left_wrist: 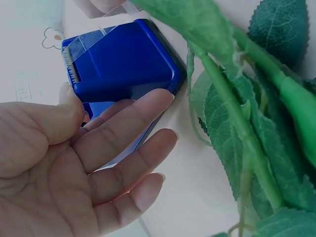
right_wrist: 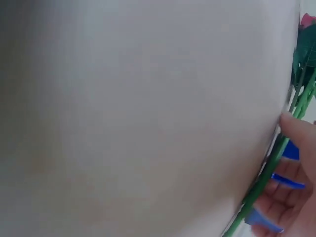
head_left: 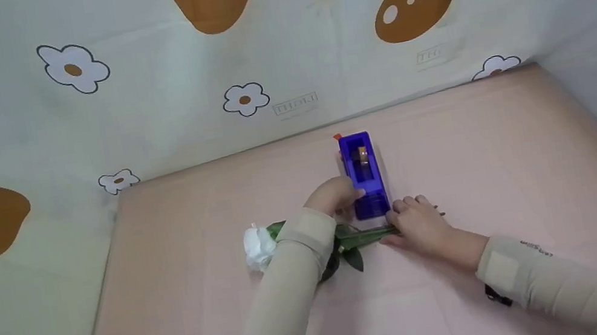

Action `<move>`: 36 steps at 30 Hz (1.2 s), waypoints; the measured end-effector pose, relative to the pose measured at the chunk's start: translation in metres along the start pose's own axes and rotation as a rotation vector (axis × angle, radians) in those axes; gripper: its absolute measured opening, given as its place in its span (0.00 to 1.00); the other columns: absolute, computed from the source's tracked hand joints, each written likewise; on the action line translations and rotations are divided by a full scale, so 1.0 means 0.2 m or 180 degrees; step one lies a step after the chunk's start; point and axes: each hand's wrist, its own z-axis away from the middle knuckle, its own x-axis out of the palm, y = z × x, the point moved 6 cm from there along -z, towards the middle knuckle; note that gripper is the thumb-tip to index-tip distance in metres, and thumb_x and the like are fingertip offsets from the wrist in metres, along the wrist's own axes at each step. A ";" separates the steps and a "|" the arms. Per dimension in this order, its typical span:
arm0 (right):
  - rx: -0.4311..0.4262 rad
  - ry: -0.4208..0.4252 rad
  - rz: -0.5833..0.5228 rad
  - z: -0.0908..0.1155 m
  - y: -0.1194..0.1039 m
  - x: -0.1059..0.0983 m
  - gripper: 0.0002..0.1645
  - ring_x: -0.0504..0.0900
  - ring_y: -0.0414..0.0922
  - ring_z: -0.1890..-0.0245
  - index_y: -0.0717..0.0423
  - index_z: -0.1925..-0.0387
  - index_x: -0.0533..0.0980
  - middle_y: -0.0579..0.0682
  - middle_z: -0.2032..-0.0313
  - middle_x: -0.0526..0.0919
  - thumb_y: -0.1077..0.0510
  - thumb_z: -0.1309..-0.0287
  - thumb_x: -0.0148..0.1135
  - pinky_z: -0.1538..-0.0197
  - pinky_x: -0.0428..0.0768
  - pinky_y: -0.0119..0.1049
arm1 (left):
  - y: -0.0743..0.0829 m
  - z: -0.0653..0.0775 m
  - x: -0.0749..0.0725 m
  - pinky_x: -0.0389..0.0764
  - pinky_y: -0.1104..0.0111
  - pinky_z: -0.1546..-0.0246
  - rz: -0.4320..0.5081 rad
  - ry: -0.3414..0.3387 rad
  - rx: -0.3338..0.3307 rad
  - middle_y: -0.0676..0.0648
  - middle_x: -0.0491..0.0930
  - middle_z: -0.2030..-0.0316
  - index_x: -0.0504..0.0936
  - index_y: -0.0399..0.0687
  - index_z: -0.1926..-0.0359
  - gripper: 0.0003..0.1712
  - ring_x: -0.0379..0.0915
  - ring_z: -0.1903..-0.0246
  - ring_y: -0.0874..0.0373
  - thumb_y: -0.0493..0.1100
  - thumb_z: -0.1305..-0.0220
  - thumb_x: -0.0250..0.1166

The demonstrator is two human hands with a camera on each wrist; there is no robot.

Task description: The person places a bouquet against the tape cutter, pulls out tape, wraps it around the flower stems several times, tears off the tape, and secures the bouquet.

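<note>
A blue tape dispenser (head_left: 378, 184) with a roll of tape in it stands on the table. My left hand (head_left: 334, 195) grips its side; in the left wrist view the thumb and fingers of this hand (left_wrist: 108, 153) are around the dispenser (left_wrist: 123, 59), below its toothed cutter. A strip of clear tape (left_wrist: 91, 42) runs from the cutter towards fingertips at the top. My right hand (head_left: 422, 225) holds the green stems (right_wrist: 266, 173) of artificial flowers near their cut ends, close to the dispenser's near end. A white rose (head_left: 259, 248) lies at the left; my left forearm hides part of the bunch.
Green leaves (left_wrist: 227, 123) crowd beside the left hand. A pink tablecloth (head_left: 196, 320) covers the table, which meets a patterned wall covering (head_left: 160, 112) at the back. A bit of red petal (right_wrist: 307, 19) shows in the right wrist view's corner.
</note>
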 end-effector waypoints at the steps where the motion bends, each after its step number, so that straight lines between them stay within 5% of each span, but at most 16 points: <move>1: -0.0084 0.0028 -0.0028 0.00 0.00 0.00 0.25 0.69 0.48 0.74 0.57 0.76 0.75 0.50 0.76 0.74 0.39 0.55 0.66 0.68 0.65 0.41 | 0.00 0.00 0.00 0.73 0.61 0.51 -0.0091 -0.0004 0.0030 0.39 0.80 0.55 0.72 0.33 0.48 0.22 0.76 0.54 0.49 0.48 0.32 0.50; 9: -0.0696 -0.0109 -0.0119 -0.02 -0.03 0.02 0.21 0.72 0.47 0.72 0.60 0.76 0.74 0.51 0.74 0.76 0.44 0.49 0.63 0.68 0.70 0.39 | 0.00 0.02 -0.01 0.73 0.60 0.52 -0.0067 0.0019 0.0055 0.38 0.79 0.54 0.72 0.33 0.47 0.22 0.75 0.54 0.48 0.47 0.32 0.51; 20: -0.0903 -0.0384 -0.0462 -0.03 -0.02 0.05 0.16 0.73 0.46 0.69 0.60 0.70 0.75 0.50 0.72 0.75 0.49 0.43 0.59 0.61 0.73 0.39 | 0.00 0.03 -0.02 0.74 0.61 0.54 -0.0166 0.0120 0.0121 0.40 0.79 0.54 0.72 0.34 0.47 0.23 0.76 0.55 0.48 0.49 0.33 0.51; 31: -0.1159 -0.0429 -0.0314 -0.03 -0.04 0.07 0.14 0.74 0.46 0.64 0.59 0.64 0.75 0.51 0.67 0.77 0.51 0.40 0.56 0.56 0.73 0.39 | -0.01 0.03 -0.01 0.74 0.59 0.51 0.0106 0.0108 0.0029 0.37 0.79 0.56 0.74 0.34 0.49 0.22 0.77 0.55 0.46 0.47 0.33 0.53; 33: -0.1209 -0.0390 -0.0222 -0.03 -0.05 0.08 0.14 0.74 0.47 0.64 0.60 0.65 0.75 0.52 0.66 0.77 0.51 0.40 0.56 0.56 0.74 0.39 | -0.01 0.04 -0.02 0.74 0.60 0.53 -0.0121 0.0284 0.0003 0.39 0.80 0.55 0.75 0.36 0.49 0.22 0.77 0.57 0.49 0.49 0.34 0.53; 36: -0.1316 -0.0239 -0.0121 -0.02 -0.05 0.08 0.14 0.74 0.47 0.66 0.61 0.66 0.74 0.53 0.68 0.76 0.52 0.42 0.57 0.58 0.74 0.38 | 0.03 0.09 -0.02 0.75 0.60 0.56 -0.1127 0.0659 -0.0126 0.44 0.80 0.55 0.77 0.41 0.50 0.21 0.77 0.59 0.53 0.51 0.33 0.52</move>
